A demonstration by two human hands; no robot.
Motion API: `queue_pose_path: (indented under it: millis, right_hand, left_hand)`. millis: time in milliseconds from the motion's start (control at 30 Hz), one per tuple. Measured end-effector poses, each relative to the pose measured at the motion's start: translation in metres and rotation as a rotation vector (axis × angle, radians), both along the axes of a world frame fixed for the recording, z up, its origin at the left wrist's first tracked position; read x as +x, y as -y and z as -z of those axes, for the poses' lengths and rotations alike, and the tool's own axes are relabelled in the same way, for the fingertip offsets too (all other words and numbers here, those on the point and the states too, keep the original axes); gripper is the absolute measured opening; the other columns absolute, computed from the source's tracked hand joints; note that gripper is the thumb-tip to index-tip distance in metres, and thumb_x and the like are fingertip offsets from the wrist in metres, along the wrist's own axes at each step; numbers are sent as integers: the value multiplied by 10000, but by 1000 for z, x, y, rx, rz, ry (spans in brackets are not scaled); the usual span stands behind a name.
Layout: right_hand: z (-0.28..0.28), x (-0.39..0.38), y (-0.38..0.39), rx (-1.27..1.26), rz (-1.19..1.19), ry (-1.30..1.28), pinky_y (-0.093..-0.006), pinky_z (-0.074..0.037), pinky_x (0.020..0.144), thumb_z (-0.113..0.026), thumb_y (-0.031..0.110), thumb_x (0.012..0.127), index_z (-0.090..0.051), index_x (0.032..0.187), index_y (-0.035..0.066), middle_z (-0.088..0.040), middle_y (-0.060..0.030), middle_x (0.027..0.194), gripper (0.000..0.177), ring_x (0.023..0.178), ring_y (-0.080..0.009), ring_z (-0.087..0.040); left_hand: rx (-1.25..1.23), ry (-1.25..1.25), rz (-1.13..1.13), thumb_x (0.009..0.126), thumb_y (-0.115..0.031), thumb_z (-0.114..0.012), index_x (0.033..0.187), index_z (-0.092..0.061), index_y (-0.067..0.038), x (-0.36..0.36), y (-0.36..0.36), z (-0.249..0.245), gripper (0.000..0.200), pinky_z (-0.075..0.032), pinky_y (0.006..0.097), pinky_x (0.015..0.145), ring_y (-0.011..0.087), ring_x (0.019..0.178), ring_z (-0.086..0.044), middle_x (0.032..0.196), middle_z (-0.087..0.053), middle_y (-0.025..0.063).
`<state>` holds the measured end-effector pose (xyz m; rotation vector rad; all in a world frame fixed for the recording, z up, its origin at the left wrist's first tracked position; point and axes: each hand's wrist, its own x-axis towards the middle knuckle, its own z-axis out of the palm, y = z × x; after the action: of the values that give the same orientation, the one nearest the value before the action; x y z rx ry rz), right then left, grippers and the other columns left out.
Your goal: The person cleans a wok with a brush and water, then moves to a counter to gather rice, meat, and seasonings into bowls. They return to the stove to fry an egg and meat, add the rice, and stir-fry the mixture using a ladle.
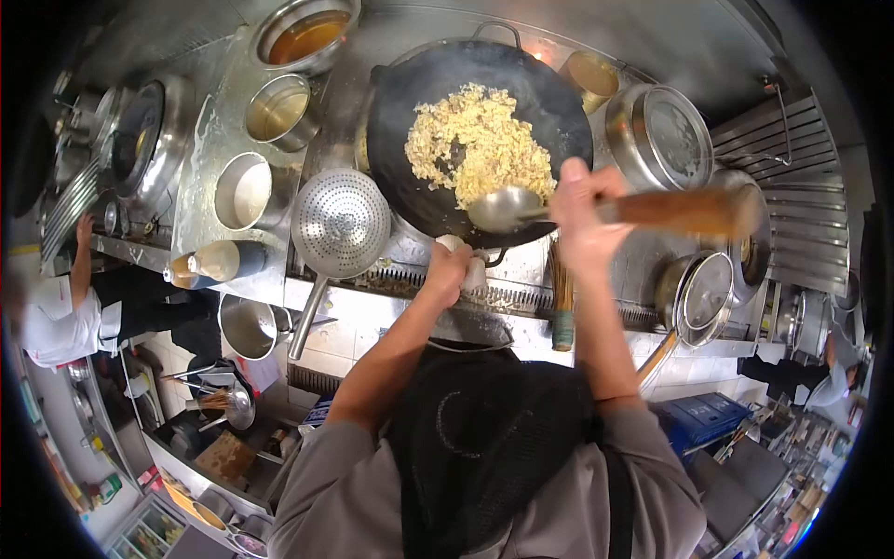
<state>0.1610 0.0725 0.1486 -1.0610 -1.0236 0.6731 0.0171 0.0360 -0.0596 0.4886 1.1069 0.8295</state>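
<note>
Crumbly yellow food lies in a large black wok on the stove. My right hand is wrapped round the ladle's wooden handle, blurred at its end. The ladle's metal bowl rests against the lower edge of the food. At the wok's near rim, my left hand is closed on a whitish folded cloth beside the wok's small loop handle. Just left of the wok lies a round perforated strainer, its handle pointing toward me.
Metal pots and squeeze bottles stand on the left counter. A bamboo brush is near my right forearm. At right are a lidded pot and sieves. Another person stands far left; one more far right.
</note>
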Motion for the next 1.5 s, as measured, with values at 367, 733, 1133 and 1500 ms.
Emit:
queue_pose_path:
  millis: [367, 733, 1133, 1500]
  right_hand:
    - [40, 50, -49, 221, 341, -288, -227, -317, 405, -656, 121, 925, -437, 661, 106, -459, 31, 538, 343, 439, -53, -403]
    - [37, 43, -115, 282, 288, -239, -261, -292, 364, -625, 178, 947, -395, 663, 132, -393, 33, 509, 368, 390, -70, -366]
    - [61, -9, -40, 173, -22, -263, -264, -357, 439, -619, 154, 954, -436, 661, 90, -489, 11, 539, 352, 454, -70, -454]
    - [39, -21, 69, 158, 23, 5, -285, -396, 472, -571, 89, 967, -395, 726, 81, -416, 10, 557, 298, 493, -86, -426]
  left_hand:
    - [-41, 84, 132, 840, 4, -529, 1128, -506, -29, -13, -15, -18, 291, -539, 349, 592, 198, 768, -632, 949, -613, 78]
    - [24, 79, 94, 832, 3, -543, 1049, -552, 10, -12, -13, 12, 217, -541, 355, 590, 217, 715, -641, 880, -637, 105]
    - [-2, 111, -19, 891, -59, -510, 890, -500, -61, -19, 10, -16, 9, -497, 369, 488, 201, 630, -587, 838, -616, 96]
    - [7, 132, -2, 882, -57, -508, 1067, -547, -15, -34, 118, -86, 194, -543, 388, 697, 232, 844, -628, 992, -620, 110]
